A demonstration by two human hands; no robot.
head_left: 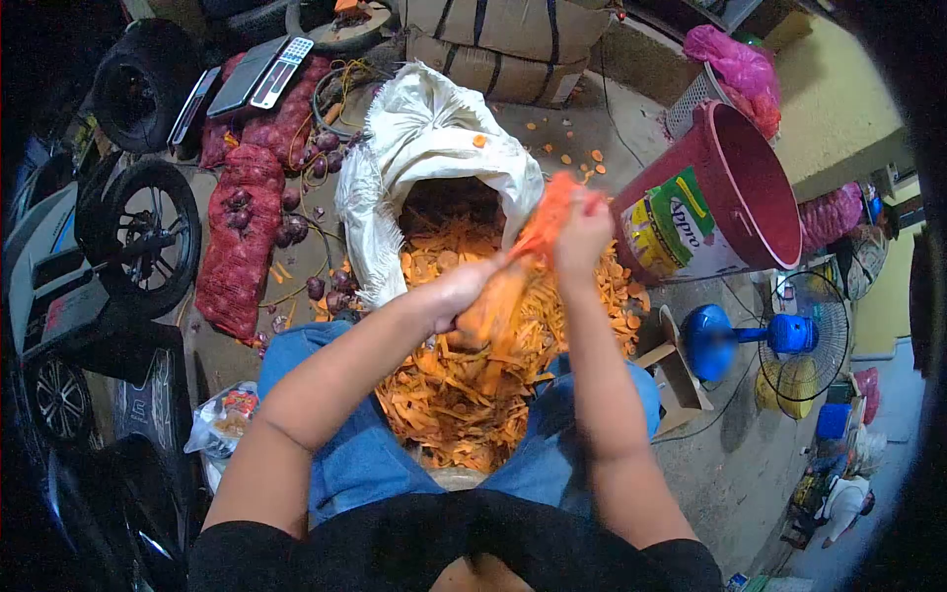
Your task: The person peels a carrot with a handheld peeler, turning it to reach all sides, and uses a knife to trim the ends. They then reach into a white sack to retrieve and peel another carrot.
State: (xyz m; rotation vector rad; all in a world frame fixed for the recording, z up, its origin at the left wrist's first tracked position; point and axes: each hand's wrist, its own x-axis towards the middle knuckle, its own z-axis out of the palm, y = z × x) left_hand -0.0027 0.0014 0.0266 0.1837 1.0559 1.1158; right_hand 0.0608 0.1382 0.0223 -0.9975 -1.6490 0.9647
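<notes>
Both hands are raised over a heap of orange peelings and slices [444, 395] between the knees. My right hand [584, 232] is closed round the upper part of a blurred, bright orange-red thing [554, 212], possibly a net or cloth. My left hand [466, 294] is lower and to the left, at the near end of that orange-red thing; motion smears its fingers. Beneath the hands hangs or lies a blurred orange mass [491, 311]. Just beyond, an open white woven sack [434, 148] lies with its mouth towards me and more orange pieces inside.
Red net sacks of onions [242, 237] lie at the left, with a scale [258, 79] behind them. A red bucket [730, 187] leans at the right, near a blue fan [789, 335] and a cardboard box [676, 380]. A motorcycle wheel [148, 237] stands far left; a person [846, 508] is lower right.
</notes>
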